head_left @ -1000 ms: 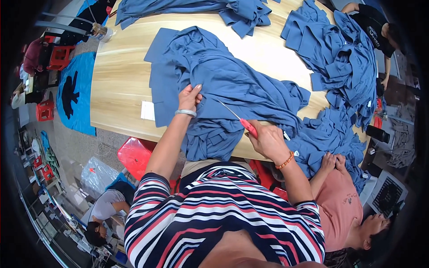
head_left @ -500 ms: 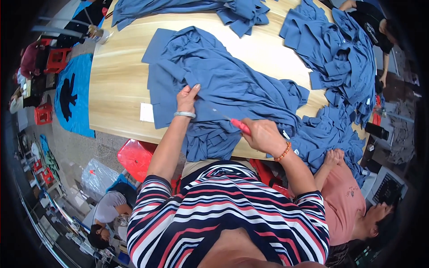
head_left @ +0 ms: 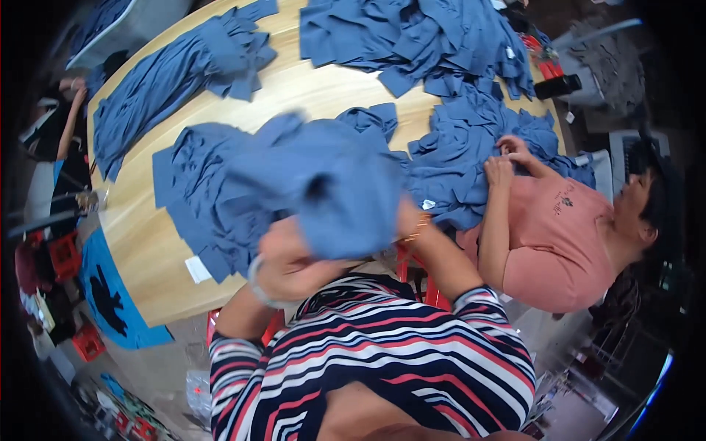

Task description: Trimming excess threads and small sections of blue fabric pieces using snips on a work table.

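Note:
A blue garment (head_left: 342, 184) is lifted up in front of me, smeared by motion, with a dark opening in its middle. My left hand (head_left: 290, 257), wearing a pale bangle, is closed on its lower left edge. On the other side of the cloth is my right hand (head_left: 407, 218), above a beaded bracelet (head_left: 418, 226); the fabric hides its fingers. No tool shows in either hand. Beneath the raised cloth lies a stack of blue garments (head_left: 195, 173) on the wooden table (head_left: 136, 257), with a white paper slip (head_left: 197, 270) by its near left corner.
Another blue pile (head_left: 176, 81) lies at the far left, and a larger heap (head_left: 419, 44) at the back. To my right a co-worker in a pink shirt (head_left: 551, 242) handles blue cloth (head_left: 463, 165). A blue sheet (head_left: 121, 294) is beyond the table's left edge.
My view has swung to the right. Part of the blue cloth has come up off the table, with my left hand gripping it. The pink-handled tool in my right hand is out of sight.

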`<state>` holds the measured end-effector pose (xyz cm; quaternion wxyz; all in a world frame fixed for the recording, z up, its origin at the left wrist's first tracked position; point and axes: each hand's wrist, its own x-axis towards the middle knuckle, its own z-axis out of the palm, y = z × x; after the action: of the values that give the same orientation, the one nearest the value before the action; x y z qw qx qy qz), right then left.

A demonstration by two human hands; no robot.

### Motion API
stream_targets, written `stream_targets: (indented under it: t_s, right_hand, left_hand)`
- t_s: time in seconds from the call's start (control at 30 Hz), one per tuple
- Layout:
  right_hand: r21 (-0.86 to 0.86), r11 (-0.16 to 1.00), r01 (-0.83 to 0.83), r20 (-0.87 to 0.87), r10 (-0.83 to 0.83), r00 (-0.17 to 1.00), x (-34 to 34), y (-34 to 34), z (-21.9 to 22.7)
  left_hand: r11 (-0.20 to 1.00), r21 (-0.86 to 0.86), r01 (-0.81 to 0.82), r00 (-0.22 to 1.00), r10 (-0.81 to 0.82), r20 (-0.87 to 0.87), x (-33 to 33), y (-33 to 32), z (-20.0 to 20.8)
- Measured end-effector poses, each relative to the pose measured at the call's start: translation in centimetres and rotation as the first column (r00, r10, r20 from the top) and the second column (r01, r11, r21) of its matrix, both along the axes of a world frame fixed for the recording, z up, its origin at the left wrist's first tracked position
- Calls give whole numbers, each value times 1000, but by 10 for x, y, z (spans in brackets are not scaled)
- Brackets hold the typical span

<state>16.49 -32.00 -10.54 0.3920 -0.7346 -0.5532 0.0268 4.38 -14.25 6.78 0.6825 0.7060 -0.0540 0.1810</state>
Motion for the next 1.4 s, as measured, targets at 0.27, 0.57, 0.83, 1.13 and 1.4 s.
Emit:
stream_targets:
  t_s: [0.27,0.57,0.83,1.13,1.4]
  right_hand:
    - [-318,411,854,381,-769,513,168,-245,107]
    - [-392,390,833,620,-557,552,117,-141,73]
    - [-476,431,766,-80,-889,451,193,-183,63]
    - [-630,773,76,-368,-383,848,31,-12,105]
    - [-734,527,-428,-352,243,904,-86,82,69]
  left_hand:
    - [956,-126,266,959,-249,136,40,-96,-53]
    - [840,413,-350,804,496,-327,-76,-13,-158]
    - [320,692,-647,151,943,-295,-212,76,-258]
    - [175,-292,-940,305,54,-951,-196,81,-264]
    - [39,-467,-884,455,307,-836,-214,58,-308]
